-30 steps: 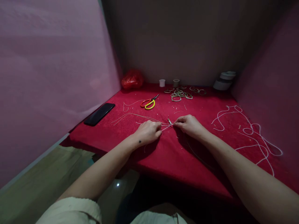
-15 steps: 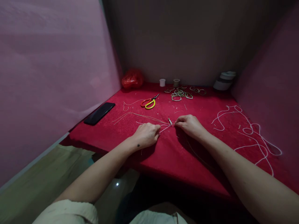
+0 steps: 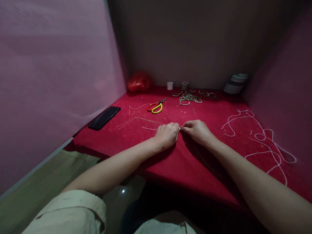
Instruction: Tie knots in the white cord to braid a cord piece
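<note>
My left hand [image 3: 167, 136] is closed, its fingers pinched at a small knotted piece of white cord [image 3: 179, 128]. Close by on the right, my right hand [image 3: 195, 129] pinches cord at the same spot with thumb and forefinger. My left fingers hide most of the knotted part. Thin loose strands [image 3: 136, 118] run out leftward from behind my left hand across the red cloth. A darker thin cord [image 3: 202, 158] trails below my right hand toward the forearm.
Scissors [image 3: 157, 106] with red and yellow handles lie beyond my hands, near a pile of knotted cord loops [image 3: 188, 97]. A phone [image 3: 104, 117] is at left, long white cord [image 3: 264, 136] at right. Behind are a red plastic bag [image 3: 139, 82], two small cups [image 3: 170, 85] and a tilted container [image 3: 236, 84].
My left hand has moved right along the strands until it nearly meets my right hand, covering the knotted piece that was visible between them. My right hand has barely moved.
</note>
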`<action>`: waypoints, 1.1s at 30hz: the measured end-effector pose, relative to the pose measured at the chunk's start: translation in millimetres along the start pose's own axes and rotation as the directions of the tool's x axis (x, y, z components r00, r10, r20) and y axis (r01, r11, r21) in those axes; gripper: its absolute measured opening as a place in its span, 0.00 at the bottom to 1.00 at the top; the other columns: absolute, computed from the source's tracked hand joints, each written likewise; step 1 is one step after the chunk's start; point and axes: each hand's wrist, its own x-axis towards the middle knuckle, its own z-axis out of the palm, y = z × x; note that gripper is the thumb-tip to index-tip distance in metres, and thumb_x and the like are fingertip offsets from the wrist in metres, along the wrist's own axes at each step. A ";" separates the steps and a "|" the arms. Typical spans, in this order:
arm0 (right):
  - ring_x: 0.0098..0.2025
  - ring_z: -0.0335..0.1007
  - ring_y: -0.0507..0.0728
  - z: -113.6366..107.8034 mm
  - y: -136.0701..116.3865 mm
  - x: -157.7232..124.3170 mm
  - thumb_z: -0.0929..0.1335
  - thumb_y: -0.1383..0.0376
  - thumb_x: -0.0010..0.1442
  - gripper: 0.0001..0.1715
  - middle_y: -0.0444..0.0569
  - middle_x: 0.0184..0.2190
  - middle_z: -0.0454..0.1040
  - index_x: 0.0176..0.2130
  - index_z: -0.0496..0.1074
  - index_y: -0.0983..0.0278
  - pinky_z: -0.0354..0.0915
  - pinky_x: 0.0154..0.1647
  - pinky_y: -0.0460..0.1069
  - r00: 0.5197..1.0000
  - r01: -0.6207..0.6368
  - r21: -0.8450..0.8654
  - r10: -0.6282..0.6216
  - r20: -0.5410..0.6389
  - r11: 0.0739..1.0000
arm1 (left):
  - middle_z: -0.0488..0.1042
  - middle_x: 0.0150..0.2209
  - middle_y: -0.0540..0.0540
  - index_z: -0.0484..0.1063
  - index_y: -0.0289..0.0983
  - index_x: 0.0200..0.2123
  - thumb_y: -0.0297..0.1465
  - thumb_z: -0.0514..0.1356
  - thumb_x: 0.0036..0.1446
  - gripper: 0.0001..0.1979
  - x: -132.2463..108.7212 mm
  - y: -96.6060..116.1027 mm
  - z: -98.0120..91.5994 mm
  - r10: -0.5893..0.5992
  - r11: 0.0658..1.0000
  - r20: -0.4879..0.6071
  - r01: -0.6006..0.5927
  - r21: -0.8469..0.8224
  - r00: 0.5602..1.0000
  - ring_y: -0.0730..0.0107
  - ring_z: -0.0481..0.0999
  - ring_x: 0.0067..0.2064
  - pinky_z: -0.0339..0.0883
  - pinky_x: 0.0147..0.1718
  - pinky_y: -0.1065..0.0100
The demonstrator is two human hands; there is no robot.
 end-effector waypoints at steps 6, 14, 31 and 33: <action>0.29 0.69 0.54 0.8 -3.1 -1.8 0.65 0.66 0.53 0.11 0.50 0.28 0.77 0.30 0.77 0.64 0.59 0.29 0.45 0.999 -0.028 -0.040 0.027 -0.025 0.999 | 0.73 0.36 0.42 0.66 0.37 0.39 0.30 0.45 0.58 0.12 2.6 -2.5 0.9 0.006 1.000 0.003 -0.006 -0.007 1.000 0.57 0.74 0.35 0.63 0.29 0.63; 0.28 0.69 0.53 1.4 -2.7 -1.8 0.65 0.66 0.52 0.10 0.50 0.27 0.77 0.29 0.77 0.63 0.59 0.29 0.45 0.999 -0.036 -0.028 0.035 -0.036 0.999 | 0.73 0.37 0.41 0.67 0.37 0.40 0.30 0.46 0.59 0.12 3.2 -2.2 -0.4 -0.033 0.998 0.042 0.035 -0.055 0.999 0.61 0.73 0.36 0.62 0.32 0.64; 0.25 0.66 0.52 -2.2 1.3 0.7 0.65 0.65 0.51 0.11 0.48 0.23 0.75 0.29 0.77 0.65 0.56 0.25 0.45 0.999 0.028 0.066 -0.030 0.035 0.997 | 0.68 0.34 0.49 0.71 0.40 0.40 0.26 0.52 0.55 0.12 -4.9 -38.0 -17.8 0.257 0.805 -0.032 -0.232 -0.546 0.966 0.76 0.68 0.34 0.61 0.37 0.71; 0.25 0.66 0.52 -2.1 1.9 1.4 0.65 0.65 0.51 0.11 0.47 0.22 0.75 0.29 0.77 0.65 0.56 0.25 0.45 0.998 0.034 0.070 -0.037 0.047 0.997 | 0.66 0.37 0.48 0.72 0.43 0.42 0.26 0.52 0.55 0.13 -5.9 -40.4 -18.9 0.364 0.827 -0.002 -0.325 -0.459 0.931 0.74 0.67 0.37 0.60 0.38 0.71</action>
